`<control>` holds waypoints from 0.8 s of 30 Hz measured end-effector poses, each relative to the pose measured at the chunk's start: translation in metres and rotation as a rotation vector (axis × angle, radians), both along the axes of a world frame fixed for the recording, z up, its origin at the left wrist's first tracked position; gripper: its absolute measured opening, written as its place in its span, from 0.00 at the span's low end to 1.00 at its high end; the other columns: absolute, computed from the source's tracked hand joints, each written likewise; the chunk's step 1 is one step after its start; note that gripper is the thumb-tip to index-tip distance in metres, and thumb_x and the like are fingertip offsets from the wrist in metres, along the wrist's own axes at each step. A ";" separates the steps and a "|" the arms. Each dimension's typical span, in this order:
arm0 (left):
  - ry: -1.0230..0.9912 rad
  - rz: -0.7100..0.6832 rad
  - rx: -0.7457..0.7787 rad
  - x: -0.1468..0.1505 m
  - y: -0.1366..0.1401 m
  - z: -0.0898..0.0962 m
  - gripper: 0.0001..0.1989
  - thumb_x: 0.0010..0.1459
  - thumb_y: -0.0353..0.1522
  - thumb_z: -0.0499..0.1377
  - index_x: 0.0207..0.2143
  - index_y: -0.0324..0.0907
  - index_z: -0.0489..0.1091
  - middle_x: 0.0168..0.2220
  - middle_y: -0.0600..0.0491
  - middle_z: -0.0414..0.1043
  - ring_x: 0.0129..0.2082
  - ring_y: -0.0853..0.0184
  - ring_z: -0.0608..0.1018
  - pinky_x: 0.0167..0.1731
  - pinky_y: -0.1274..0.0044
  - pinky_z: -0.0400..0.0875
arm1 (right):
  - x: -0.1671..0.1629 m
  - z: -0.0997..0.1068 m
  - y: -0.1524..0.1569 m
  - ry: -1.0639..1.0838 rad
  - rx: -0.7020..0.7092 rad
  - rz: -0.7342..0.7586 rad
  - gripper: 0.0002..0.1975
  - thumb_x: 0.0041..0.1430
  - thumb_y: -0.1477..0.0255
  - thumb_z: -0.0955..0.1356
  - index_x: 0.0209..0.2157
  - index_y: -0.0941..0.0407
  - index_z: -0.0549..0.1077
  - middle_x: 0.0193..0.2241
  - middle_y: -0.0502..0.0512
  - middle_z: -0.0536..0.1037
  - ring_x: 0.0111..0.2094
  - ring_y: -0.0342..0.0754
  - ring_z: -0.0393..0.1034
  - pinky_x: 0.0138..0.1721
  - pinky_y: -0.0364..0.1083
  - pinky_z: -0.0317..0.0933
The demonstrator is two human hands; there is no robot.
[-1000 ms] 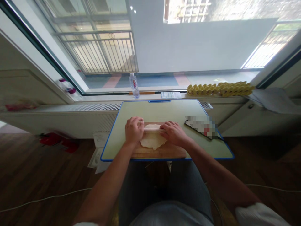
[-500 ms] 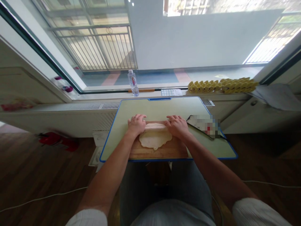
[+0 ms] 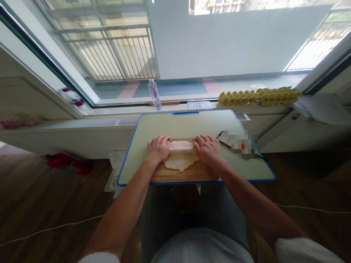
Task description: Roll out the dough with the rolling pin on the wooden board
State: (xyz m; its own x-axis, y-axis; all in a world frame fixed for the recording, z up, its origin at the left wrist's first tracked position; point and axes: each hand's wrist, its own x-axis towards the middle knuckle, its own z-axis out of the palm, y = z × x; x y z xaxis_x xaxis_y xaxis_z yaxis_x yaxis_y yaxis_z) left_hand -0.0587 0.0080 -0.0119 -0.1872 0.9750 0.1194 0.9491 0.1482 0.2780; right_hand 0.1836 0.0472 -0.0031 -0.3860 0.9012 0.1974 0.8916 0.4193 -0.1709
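A pale rolling pin (image 3: 181, 147) lies crosswise on a flattened sheet of dough (image 3: 181, 162). My left hand (image 3: 159, 149) is closed over the pin's left end, and my right hand (image 3: 207, 148) over its right end. Both ends of the pin are hidden under my hands. The dough is irregular in outline, with a small point at its near edge, and it shows on both sides of the pin. Beneath it is a wooden cutting board (image 3: 189, 176), set at the near edge of a small light-green table with a blue rim (image 3: 142, 126).
Right of my right hand lies a phone (image 3: 233, 141), partly blurred out. On the windowsill stand a clear plastic bottle (image 3: 154, 95) and a yellow scalloped object (image 3: 257, 96). A red fire extinguisher (image 3: 67, 163) is on the floor at left.
The rolling pin and both hands have moved slightly toward me over the dough, exposing more of its far part. The camera view has shifted a little.
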 end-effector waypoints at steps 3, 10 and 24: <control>0.010 0.005 0.019 0.003 -0.006 0.001 0.22 0.71 0.35 0.48 0.61 0.50 0.72 0.66 0.48 0.71 0.64 0.53 0.71 0.67 0.51 0.57 | 0.001 0.000 -0.005 0.002 0.008 -0.004 0.27 0.77 0.57 0.56 0.64 0.56 0.70 0.65 0.62 0.73 0.64 0.61 0.60 0.63 0.57 0.51; 0.033 0.019 0.078 0.010 -0.025 0.004 0.22 0.72 0.36 0.48 0.63 0.50 0.71 0.68 0.46 0.69 0.68 0.53 0.68 0.69 0.47 0.53 | 0.005 -0.001 -0.020 0.006 0.005 -0.013 0.29 0.77 0.56 0.54 0.66 0.55 0.69 0.67 0.62 0.70 0.67 0.62 0.57 0.66 0.63 0.49; -0.005 0.024 0.121 0.025 -0.082 -0.004 0.27 0.73 0.37 0.44 0.70 0.42 0.63 0.70 0.42 0.65 0.70 0.53 0.66 0.71 0.48 0.52 | 0.020 -0.025 -0.075 0.077 -0.016 -0.070 0.32 0.76 0.56 0.54 0.73 0.55 0.58 0.73 0.59 0.60 0.74 0.61 0.49 0.71 0.67 0.45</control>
State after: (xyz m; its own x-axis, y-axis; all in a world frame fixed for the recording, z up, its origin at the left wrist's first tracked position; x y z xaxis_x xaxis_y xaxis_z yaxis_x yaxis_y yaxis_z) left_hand -0.0334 -0.0741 -0.0155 -0.2113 0.9489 0.2344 0.9442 0.1361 0.3001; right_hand 0.2041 -0.0274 -0.0282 -0.3061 0.9286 0.2096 0.9027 0.3530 -0.2459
